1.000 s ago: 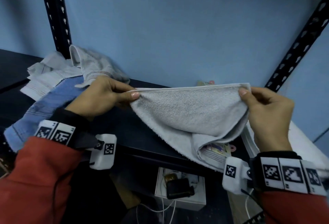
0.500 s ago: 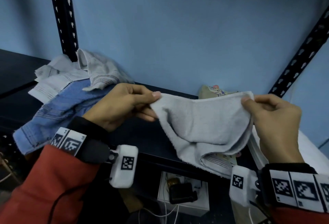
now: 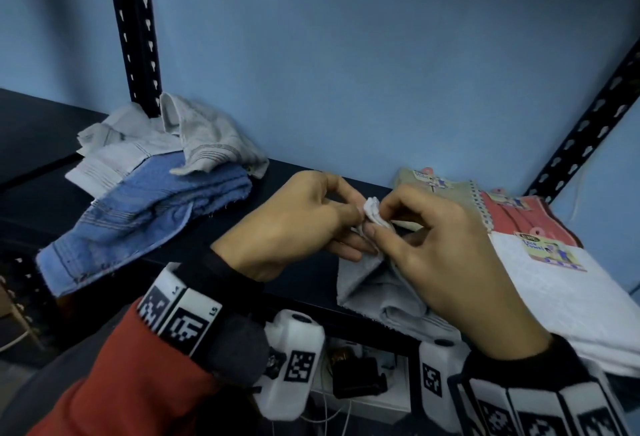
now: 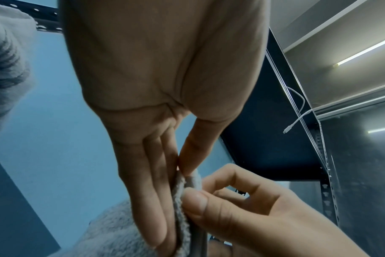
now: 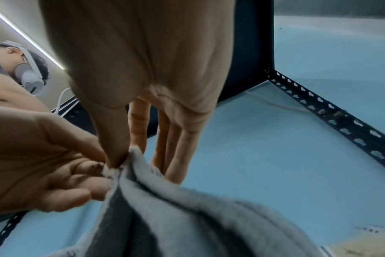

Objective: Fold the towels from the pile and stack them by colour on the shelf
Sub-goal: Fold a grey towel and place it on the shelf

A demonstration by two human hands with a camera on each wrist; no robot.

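Observation:
A grey towel (image 3: 367, 283) hangs over the front of the dark shelf (image 3: 194, 255), doubled over, with its top corners brought together. My left hand (image 3: 353, 217) and right hand (image 3: 377, 226) meet above it, and each pinches the joined corners. In the left wrist view the left hand (image 4: 181, 171) pinches the towel's edge (image 4: 180, 200) between thumb and fingers, with the right thumb beside it. In the right wrist view the right hand (image 5: 123, 160) pinches the grey towel (image 5: 176, 208). An unfolded pile lies at the left: grey-white towels (image 3: 194, 137) on a blue towel (image 3: 149, 210).
Folded towels with labels lie at the right of the shelf: beige (image 3: 433, 186), red (image 3: 519, 217) and white (image 3: 561, 300). Black slotted uprights (image 3: 135, 30) (image 3: 585, 123) stand at both back corners against a blue wall. A white box (image 3: 360, 397) sits below the shelf.
My hands have come together from about a towel's width apart. The two top corners of the grey towel now meet, and it hangs folded in half.

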